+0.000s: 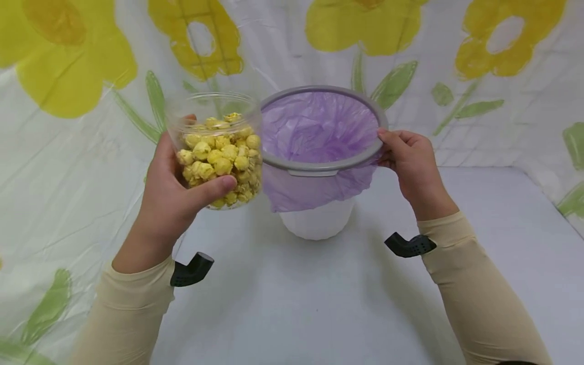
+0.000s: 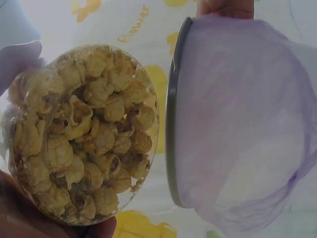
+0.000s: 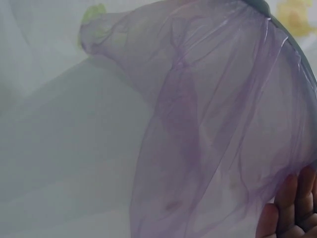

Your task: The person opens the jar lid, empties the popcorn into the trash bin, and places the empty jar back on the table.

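My left hand [image 1: 171,203] grips a clear plastic jar [image 1: 207,107] of yellow popcorn [image 1: 219,157], its thumb across the front. The jar is raised, nearly upright, just left of the trash can [image 1: 317,222], and overlaps its rim in the head view. A thin purple trash bag [image 1: 319,126] lines the can and hangs over the outside under the grey rim [image 1: 315,166]. My right hand [image 1: 412,157] pinches the rim and bag at the right side, thumb on top. The left wrist view shows the jar's bottom beside the can's rim; the right wrist view shows the draped bag and curled fingers [image 3: 287,203].
The can stands on a white table [image 1: 274,299]. Behind and to the left hangs a sheet [image 1: 283,50] printed with yellow flowers and green leaves. A black camera mount [image 1: 191,271] sits on the left wrist, another black mount [image 1: 408,246] on the right.
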Motion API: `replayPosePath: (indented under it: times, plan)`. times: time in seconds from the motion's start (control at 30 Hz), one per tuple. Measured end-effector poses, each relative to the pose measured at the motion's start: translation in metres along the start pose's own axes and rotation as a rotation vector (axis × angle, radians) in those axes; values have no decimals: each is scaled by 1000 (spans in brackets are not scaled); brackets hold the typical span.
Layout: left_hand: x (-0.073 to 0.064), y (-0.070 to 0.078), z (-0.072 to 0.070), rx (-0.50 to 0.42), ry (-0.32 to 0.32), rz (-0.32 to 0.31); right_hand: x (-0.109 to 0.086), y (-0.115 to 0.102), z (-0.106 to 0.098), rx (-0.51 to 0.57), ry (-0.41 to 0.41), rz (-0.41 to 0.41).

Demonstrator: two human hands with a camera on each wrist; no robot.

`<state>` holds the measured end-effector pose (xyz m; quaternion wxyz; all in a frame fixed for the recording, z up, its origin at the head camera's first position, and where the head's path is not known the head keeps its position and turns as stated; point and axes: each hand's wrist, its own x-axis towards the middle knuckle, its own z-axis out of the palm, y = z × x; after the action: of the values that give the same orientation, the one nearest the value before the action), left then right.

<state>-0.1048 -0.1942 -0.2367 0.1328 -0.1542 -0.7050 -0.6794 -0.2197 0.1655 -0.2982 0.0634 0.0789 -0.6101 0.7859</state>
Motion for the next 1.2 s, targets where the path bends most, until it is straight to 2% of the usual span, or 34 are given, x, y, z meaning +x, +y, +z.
replayPosePath:
  times: [0.27, 0.37, 0.57, 0.87, 1.1, 1.2]
  plan:
    - [28, 14, -6, 68, 29, 87, 1, 0, 4, -29, 8, 17]
    - [39, 19, -5, 144, 44, 101, 0, 1, 3, -25, 8, 16]
    - [59, 22, -2, 417, 54, 105, 0, 3, 3, -2, -1, 13]
    - [85, 16, 0, 864, 60, 136, 0, 3, 5, -20, 21, 18]
    - [95, 15, 6, 982, 32, 151, -1, 1, 9, -32, 22, 13]
    - [98, 13, 7, 1028, 15, 178, -1, 1, 10, -33, 23, 20]
